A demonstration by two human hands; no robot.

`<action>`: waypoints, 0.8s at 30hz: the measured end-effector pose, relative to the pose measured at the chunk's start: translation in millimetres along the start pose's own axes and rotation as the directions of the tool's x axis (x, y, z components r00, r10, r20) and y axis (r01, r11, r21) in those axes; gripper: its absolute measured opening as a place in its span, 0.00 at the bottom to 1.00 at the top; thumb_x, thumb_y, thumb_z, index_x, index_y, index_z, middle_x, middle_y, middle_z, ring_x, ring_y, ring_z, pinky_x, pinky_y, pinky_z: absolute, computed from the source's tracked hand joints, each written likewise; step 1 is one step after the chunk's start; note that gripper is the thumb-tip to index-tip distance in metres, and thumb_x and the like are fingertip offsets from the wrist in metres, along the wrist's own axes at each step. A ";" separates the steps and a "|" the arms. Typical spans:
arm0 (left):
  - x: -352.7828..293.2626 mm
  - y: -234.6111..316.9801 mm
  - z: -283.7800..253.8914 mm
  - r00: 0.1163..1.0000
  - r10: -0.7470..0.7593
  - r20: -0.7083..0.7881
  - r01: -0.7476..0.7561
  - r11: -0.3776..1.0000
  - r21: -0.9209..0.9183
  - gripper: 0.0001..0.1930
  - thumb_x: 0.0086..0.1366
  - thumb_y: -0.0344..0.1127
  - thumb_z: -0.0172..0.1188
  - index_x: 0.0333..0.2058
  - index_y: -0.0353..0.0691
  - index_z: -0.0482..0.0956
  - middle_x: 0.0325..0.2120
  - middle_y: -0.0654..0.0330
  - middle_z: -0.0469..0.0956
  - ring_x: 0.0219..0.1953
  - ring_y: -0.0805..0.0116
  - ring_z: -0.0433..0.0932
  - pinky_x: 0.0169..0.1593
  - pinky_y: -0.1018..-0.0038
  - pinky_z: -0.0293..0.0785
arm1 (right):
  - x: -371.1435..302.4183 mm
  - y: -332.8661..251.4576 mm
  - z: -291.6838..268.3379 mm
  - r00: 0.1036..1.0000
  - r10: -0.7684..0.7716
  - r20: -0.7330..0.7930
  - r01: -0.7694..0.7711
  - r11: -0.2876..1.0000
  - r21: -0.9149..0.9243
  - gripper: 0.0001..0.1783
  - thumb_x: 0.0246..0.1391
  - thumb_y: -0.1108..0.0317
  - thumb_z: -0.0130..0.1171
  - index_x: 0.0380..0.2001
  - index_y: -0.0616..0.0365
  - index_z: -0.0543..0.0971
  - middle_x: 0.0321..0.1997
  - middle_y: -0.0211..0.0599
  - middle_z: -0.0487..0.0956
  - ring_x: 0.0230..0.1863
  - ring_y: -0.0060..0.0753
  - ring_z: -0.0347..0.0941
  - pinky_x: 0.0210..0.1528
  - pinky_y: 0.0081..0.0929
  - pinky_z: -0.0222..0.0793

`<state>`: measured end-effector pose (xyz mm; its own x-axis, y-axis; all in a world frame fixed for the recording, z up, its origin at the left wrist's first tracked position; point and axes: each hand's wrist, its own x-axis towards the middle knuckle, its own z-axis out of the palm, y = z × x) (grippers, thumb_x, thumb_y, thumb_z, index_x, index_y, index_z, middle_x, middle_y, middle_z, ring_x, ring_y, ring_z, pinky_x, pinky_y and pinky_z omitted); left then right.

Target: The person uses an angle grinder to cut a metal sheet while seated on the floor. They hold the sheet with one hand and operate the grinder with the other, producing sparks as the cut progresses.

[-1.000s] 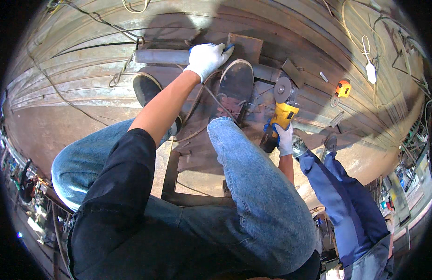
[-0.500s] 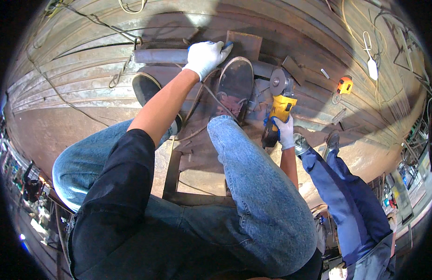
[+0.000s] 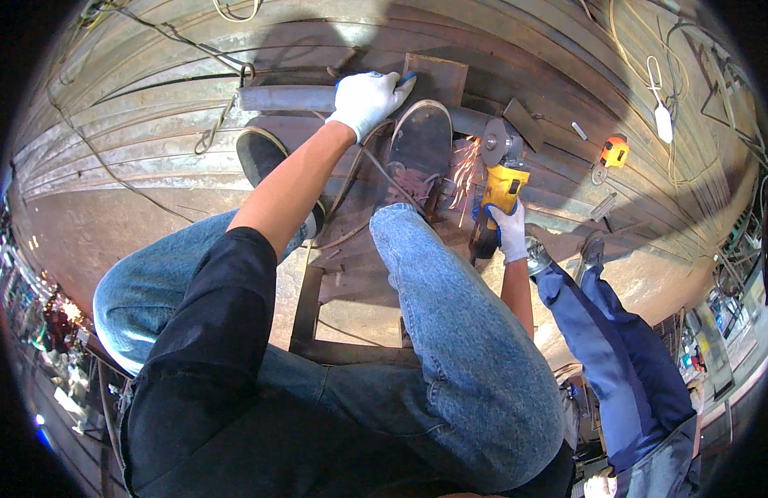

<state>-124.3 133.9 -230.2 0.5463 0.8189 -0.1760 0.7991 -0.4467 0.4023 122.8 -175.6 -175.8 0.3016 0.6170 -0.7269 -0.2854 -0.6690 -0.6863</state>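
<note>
My left hand (image 3: pixel 369 101), in a white glove with blue fingertips, is closed on the left edge of a rusty steel plate (image 3: pixel 438 79). Beneath that hand a grey metal bar (image 3: pixel 284 98) runs crosswise. My gloved right hand (image 3: pixel 508 230) grips a yellow and black angle grinder (image 3: pixel 504 187) by its body. The grinder's disc (image 3: pixel 494 143) meets the bar near its right end, and orange sparks (image 3: pixel 464 173) spray from there toward me. My dark right shoe (image 3: pixel 421 141) rests against the bar, just left of the sparks.
A small rusty plate (image 3: pixel 523 124) lies beyond the disc. Farther right are an orange tape measure (image 3: pixel 614 151) and a white tag (image 3: pixel 663 123) on a cord. Another person's blue-trousered legs (image 3: pixel 604 349) extend at right. Thin cables (image 3: pixel 110 162) cross the metal at left.
Sparks now fly from the grinder's disc, where none showed before. The grinder has shifted very slightly. My left hand stays almost still, and sparks at the far left have brightened.
</note>
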 end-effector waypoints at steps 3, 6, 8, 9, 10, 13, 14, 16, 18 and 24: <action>0.2 0.4 -1.2 1.000 -0.004 0.013 0.004 1.000 -0.003 0.22 0.70 0.57 0.55 0.28 0.49 0.87 0.19 0.53 0.82 0.25 0.51 0.83 0.29 0.57 0.79 | 1.9 1.5 -0.8 1.000 0.020 0.007 -0.020 1.000 0.007 0.25 0.52 0.76 0.68 0.54 0.60 0.76 0.45 0.35 0.84 0.42 0.30 0.83 0.48 0.30 0.80; 0.0 0.1 -1.2 1.000 0.004 0.018 -0.004 1.000 -0.002 0.22 0.70 0.57 0.55 0.29 0.49 0.87 0.19 0.53 0.82 0.25 0.51 0.83 0.29 0.57 0.79 | 5.2 6.5 -1.1 0.999 -0.030 -0.017 0.029 0.998 -0.064 0.25 0.52 0.76 0.68 0.54 0.59 0.76 0.45 0.34 0.84 0.43 0.29 0.82 0.48 0.30 0.79; -0.1 -0.3 -1.0 1.000 0.003 0.018 -0.003 1.000 0.002 0.22 0.70 0.57 0.54 0.29 0.49 0.87 0.20 0.52 0.82 0.26 0.51 0.83 0.30 0.57 0.79 | 7.1 9.7 -1.7 0.998 -0.032 -0.054 0.027 0.996 -0.090 0.24 0.52 0.75 0.68 0.54 0.59 0.76 0.45 0.33 0.84 0.43 0.28 0.81 0.49 0.30 0.78; -0.1 -0.3 -0.8 1.000 -0.001 0.018 0.001 1.000 0.005 0.22 0.71 0.57 0.54 0.29 0.49 0.87 0.20 0.52 0.82 0.26 0.51 0.83 0.30 0.57 0.79 | 7.3 10.7 -2.3 0.999 -0.028 -0.046 0.026 0.998 -0.054 0.25 0.52 0.76 0.68 0.54 0.59 0.76 0.45 0.32 0.83 0.43 0.28 0.81 0.49 0.30 0.77; 0.0 -0.3 -0.7 1.000 -0.008 0.027 0.008 1.000 0.010 0.22 0.71 0.57 0.54 0.29 0.49 0.87 0.20 0.52 0.82 0.26 0.51 0.84 0.30 0.57 0.79 | 7.6 11.3 -2.7 0.998 0.004 -0.061 -0.006 1.000 -0.028 0.25 0.52 0.76 0.68 0.55 0.58 0.76 0.46 0.32 0.83 0.43 0.27 0.80 0.50 0.29 0.77; 0.0 -0.4 -0.9 0.999 -0.007 0.041 0.006 1.000 0.021 0.23 0.71 0.58 0.54 0.29 0.49 0.87 0.19 0.52 0.82 0.25 0.50 0.83 0.29 0.56 0.79 | 9.4 10.8 -2.6 0.998 -0.002 -0.070 0.001 1.000 -0.006 0.26 0.52 0.76 0.69 0.55 0.58 0.76 0.47 0.30 0.83 0.44 0.26 0.80 0.50 0.29 0.76; -0.2 -0.5 -0.9 0.999 -0.004 0.036 0.003 1.000 0.020 0.23 0.71 0.58 0.53 0.28 0.49 0.87 0.19 0.52 0.82 0.25 0.50 0.83 0.29 0.56 0.79 | 10.6 10.0 -2.2 0.997 -0.054 -0.059 0.054 0.999 -0.009 0.26 0.52 0.76 0.69 0.55 0.58 0.76 0.48 0.30 0.83 0.44 0.26 0.80 0.50 0.28 0.76; -0.9 -0.9 -0.9 1.000 0.001 0.025 -0.001 1.000 0.021 0.23 0.71 0.58 0.53 0.28 0.49 0.86 0.19 0.52 0.81 0.24 0.50 0.83 0.28 0.56 0.79 | 13.0 7.6 -0.9 0.999 0.002 -0.038 -0.001 1.000 0.031 0.26 0.51 0.77 0.70 0.55 0.58 0.76 0.49 0.30 0.82 0.45 0.27 0.80 0.50 0.29 0.76; -0.8 -1.1 -0.3 1.000 0.004 0.021 -0.005 1.000 0.022 0.23 0.71 0.58 0.53 0.28 0.49 0.86 0.18 0.52 0.81 0.24 0.50 0.83 0.28 0.55 0.78 | 14.6 4.4 -0.5 0.999 0.020 -0.040 -0.016 0.995 0.098 0.28 0.50 0.78 0.70 0.56 0.58 0.76 0.48 0.31 0.83 0.46 0.27 0.80 0.50 0.30 0.78; 1.1 -0.5 -0.5 1.000 0.020 -0.020 -0.020 1.000 -0.015 0.22 0.70 0.58 0.55 0.28 0.49 0.86 0.18 0.53 0.81 0.24 0.50 0.83 0.28 0.56 0.79 | 14.5 -1.5 -0.1 1.000 0.014 -0.010 -0.015 0.998 -0.055 0.26 0.50 0.78 0.69 0.54 0.61 0.76 0.46 0.37 0.84 0.43 0.31 0.83 0.49 0.31 0.80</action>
<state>-124.3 135.2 -230.2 0.5569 0.8170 -0.1497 0.7840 -0.4576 0.4196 127.6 -165.7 -185.3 0.3067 0.6034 -0.7361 -0.2397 -0.6995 -0.6732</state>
